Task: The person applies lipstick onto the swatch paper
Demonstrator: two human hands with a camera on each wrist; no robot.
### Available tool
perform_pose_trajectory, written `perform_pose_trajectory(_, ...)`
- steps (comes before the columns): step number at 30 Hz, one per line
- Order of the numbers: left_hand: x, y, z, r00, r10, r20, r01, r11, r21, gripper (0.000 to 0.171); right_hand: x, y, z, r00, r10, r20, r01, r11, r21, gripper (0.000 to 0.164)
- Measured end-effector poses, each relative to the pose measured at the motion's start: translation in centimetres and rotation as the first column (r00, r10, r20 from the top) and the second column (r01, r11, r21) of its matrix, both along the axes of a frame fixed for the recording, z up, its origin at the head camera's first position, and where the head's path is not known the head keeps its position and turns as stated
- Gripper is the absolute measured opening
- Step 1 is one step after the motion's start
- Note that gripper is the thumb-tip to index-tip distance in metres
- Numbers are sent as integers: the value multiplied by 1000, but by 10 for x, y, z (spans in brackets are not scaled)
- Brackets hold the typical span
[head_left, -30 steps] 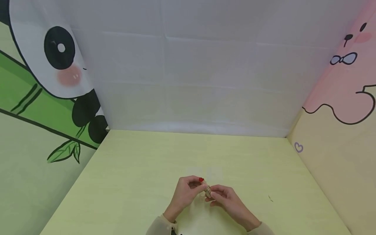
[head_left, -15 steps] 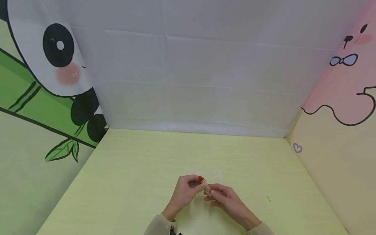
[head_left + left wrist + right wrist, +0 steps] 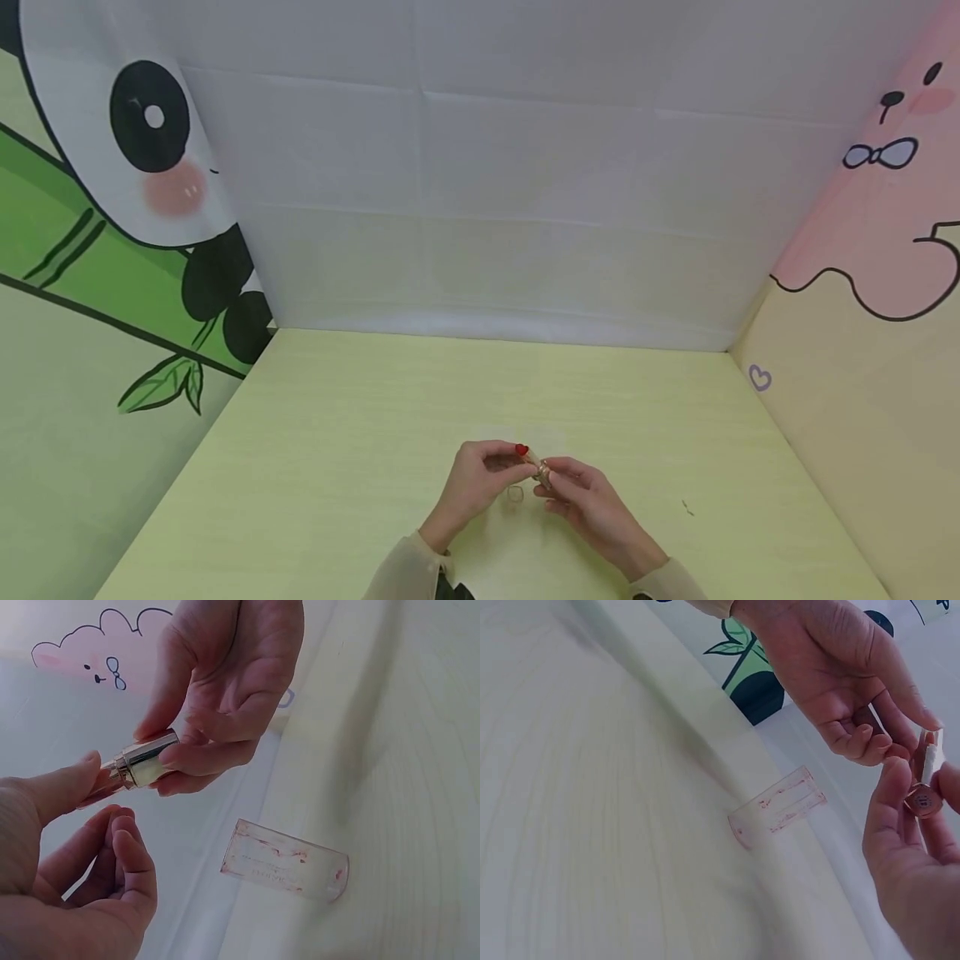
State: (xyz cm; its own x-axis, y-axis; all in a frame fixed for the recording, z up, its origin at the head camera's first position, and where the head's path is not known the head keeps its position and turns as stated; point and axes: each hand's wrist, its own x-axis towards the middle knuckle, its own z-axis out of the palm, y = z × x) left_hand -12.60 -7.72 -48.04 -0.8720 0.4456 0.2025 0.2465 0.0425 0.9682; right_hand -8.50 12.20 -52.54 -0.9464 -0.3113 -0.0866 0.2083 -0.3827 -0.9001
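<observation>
A gold lipstick tube (image 3: 142,760) is held between both hands over the table. My left hand (image 3: 477,483) pinches its clear-looking upper end between thumb and fingers. Round the shiny gold base curl the thumb and fingers of my right hand (image 3: 596,510). In the right wrist view, the base end (image 3: 924,802) shows a small round label. A red heart-like spot (image 3: 521,449) shows at the left fingertips in the head view. Below the hands lies a clear cap (image 3: 286,861) on its side, smeared with red inside.
The pale yellow table (image 3: 360,417) meets a white back wall (image 3: 480,208). Panda artwork (image 3: 150,117) covers the left wall, and a pink bear drawing (image 3: 892,183) the right. A small dark mark (image 3: 687,507) sits on the tabletop to the right.
Both hands have moved slightly right and away from the body with the lipstick tube. The clear cap, partly covered by the hands before, now shows whole below them in the head view.
</observation>
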Motion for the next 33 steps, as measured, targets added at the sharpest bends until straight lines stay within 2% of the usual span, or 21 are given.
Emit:
perform_pose_trajectory(2, 0, 1, 3, 1000, 6, -7, -6, 1000, -7, 18, -2, 4, 1, 999, -38, 17, 38, 999, 23, 26)
perform_pose_trajectory(8, -18, 2, -16, 999, 52, -17, -53, 996, -71, 20, -10, 14, 4, 991, -130, 41, 127, 990, 67, 26)
perform_pose_trajectory(11, -29, 1, -21, 996, 76, -41, -80, 991, -111, 19, -14, 20, 5, 987, -158, 44, 154, 985, 83, 25)
perform_pose_trajectory(16, -42, 2, -24, 995, 77, -64, -88, 976, -200, 26, -20, 31, 4, 984, -173, 37, 168, 979, 115, 22)
perform_pose_trajectory(21, -54, 7, -30, 990, 62, -130, -100, 944, -314, 37, -24, 40, 5, 984, -174, 47, 166, 977, 136, 24)
perform_pose_trajectory(25, -64, 13, -33, 982, 12, -190, -86, 919, -385, 41, -28, 45, 5, 978, -200, 66, 188, 970, 156, 28)
perform_pose_trajectory(29, -74, 19, -33, 977, -23, -211, -71, 901, -429, 41, -32, 50, 6, 976, -207, 62, 193, 966, 173, 32)
perform_pose_trajectory(33, -82, 24, -33, 975, -42, -218, -71, 872, -485, 45, -36, 54, 7, 977, -206, 50, 194, 964, 181, 34)
